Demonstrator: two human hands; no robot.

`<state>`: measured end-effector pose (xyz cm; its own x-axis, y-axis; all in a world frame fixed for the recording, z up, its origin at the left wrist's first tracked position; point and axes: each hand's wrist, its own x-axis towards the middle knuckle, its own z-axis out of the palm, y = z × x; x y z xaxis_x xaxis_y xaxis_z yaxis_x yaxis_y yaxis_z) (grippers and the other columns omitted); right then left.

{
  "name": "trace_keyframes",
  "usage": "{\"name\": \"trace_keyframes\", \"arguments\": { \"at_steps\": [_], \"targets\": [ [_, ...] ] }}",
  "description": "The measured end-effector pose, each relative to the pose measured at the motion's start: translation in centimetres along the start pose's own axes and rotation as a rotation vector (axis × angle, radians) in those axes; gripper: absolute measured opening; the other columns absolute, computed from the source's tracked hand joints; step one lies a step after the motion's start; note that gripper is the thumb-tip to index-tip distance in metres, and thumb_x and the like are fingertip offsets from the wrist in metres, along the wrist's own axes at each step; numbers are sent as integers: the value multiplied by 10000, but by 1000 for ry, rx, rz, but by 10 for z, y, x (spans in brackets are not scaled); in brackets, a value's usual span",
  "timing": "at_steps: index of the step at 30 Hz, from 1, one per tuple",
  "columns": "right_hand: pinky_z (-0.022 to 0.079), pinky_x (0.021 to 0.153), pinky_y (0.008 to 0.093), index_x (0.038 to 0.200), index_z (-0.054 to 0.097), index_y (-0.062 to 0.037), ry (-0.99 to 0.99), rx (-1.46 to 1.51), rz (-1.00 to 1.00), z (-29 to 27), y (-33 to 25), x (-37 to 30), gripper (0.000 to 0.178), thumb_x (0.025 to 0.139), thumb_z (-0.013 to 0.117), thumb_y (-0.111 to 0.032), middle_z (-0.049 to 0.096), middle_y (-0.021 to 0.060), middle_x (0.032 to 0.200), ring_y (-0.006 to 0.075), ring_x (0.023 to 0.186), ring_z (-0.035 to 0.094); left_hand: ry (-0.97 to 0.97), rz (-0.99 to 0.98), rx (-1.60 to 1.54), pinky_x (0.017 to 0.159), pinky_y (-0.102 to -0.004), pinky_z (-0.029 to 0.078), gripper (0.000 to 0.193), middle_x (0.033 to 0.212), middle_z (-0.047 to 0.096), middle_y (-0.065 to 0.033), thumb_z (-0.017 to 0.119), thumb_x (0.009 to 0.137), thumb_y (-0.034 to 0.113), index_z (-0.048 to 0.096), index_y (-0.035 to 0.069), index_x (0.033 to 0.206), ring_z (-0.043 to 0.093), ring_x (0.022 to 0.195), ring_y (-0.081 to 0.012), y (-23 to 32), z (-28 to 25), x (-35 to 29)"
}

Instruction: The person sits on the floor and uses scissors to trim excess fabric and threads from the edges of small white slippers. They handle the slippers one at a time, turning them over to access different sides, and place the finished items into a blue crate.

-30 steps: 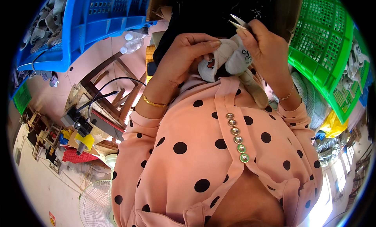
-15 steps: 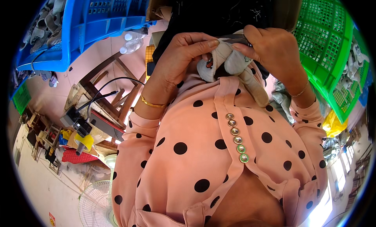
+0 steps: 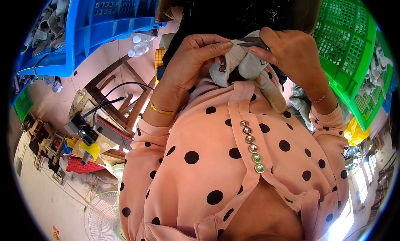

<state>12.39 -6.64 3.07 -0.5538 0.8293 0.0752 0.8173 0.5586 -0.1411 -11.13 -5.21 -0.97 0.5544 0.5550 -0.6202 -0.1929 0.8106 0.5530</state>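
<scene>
My left hand [image 3: 199, 58] pinches the edge of a small off-white fabric shoe upper [image 3: 236, 60] between thumb and fingers. The upper has stitched seams and a little dark-and-red motif, and a beige strip [image 3: 270, 93] hangs from it over my shirt front. In my right hand [image 3: 293, 53] is a pair of small metal thread snips [image 3: 252, 42], held closed in the fingers. Their dark blades lie along the top edge of the upper, close to my left fingertips. Whether the tips touch a thread is too small to tell.
On the left stands a blue plastic crate [image 3: 79, 37] with grey-white pieces in it. A green crate [image 3: 348, 45] rises at the right, similar pieces beside it. Dark cloth [image 3: 233, 12] covers my lap. Bottles [image 3: 139, 48], a wooden stool [image 3: 125, 76] and a fan [image 3: 102, 214] are farther left.
My right hand and the snips have shifted very slightly at the upper's top edge. My left hand keeps the same pinch in the same place.
</scene>
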Motion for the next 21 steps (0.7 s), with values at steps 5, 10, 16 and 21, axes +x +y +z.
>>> {"name": "trace_keyframes", "arguments": {
  "at_steps": [5, 10, 16, 21],
  "targets": [
    [399, 413, 296, 716, 523, -99, -8, 47, 28, 0, -1, 0, 410, 855, 630, -469, 524, 32, 515, 205, 473, 574, -31, 13, -4, 629, -175, 493, 198, 849, 698, -69, 701, 865, 101, 712, -1, 1035, 606, 674, -71, 1, -2, 1],
    [398, 416, 294, 708, 517, -101, 7, -3, 9, -5, -1, 1, 412, 845, 629, -473, 507, 27, 510, 203, 467, 561, -25, 15, 4, 632, -176, 493, 198, 843, 696, -66, 701, 866, 101, 712, -1, 1035, 606, 674, -71, 0, -3, 1],
    [409, 435, 293, 696, 509, -101, -1, -38, -32, -9, 1, 3, 407, 837, 632, -462, 492, 31, 507, 199, 469, 554, -24, 17, -3, 625, -178, 494, 195, 846, 696, -65, 702, 866, 102, 711, -2, 1031, 607, 670, -72, -1, -3, 1],
    [416, 443, 293, 695, 515, -99, -1, -14, -34, -9, 1, 3, 402, 840, 635, -455, 500, 35, 510, 203, 475, 560, -44, 18, -19, 623, -177, 496, 194, 852, 698, -68, 701, 867, 101, 711, -3, 1031, 608, 664, -72, -2, -5, 2]
  ]
}}
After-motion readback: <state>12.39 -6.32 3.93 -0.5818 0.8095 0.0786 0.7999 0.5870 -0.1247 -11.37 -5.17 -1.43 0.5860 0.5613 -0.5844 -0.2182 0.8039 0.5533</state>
